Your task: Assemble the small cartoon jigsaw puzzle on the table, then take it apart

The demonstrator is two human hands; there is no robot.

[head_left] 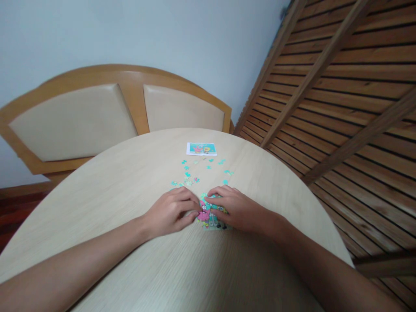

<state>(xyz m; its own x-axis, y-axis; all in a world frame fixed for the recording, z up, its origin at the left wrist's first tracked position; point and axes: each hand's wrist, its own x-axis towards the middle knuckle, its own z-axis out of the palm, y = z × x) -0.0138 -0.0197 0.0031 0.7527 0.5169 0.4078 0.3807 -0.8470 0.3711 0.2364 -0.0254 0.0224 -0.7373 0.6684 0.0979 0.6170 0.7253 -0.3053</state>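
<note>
A partly joined jigsaw puzzle (pixel 213 220) with a pink cartoon figure on its left side lies flat on the table in front of me. My left hand (pixel 175 210) rests at its left edge, fingers curled and thumb tip against the border. Over the upper right part lies my right hand (pixel 239 209), thumb and fingers bent onto the puzzle and covering some of it. Whether either hand pinches a single piece is hidden. Beyond my hands, several loose jigsaw pieces (pixel 187 175), mostly turquoise, are scattered.
A small picture card (pixel 204 149) with cartoon figures lies behind the loose pieces. The round pale wooden table (pixel 136 260) fills the foreground. Behind it stands a bench back with cream padded panels (pixel 74 123). A slatted wooden screen (pixel 325 95) rises at the right.
</note>
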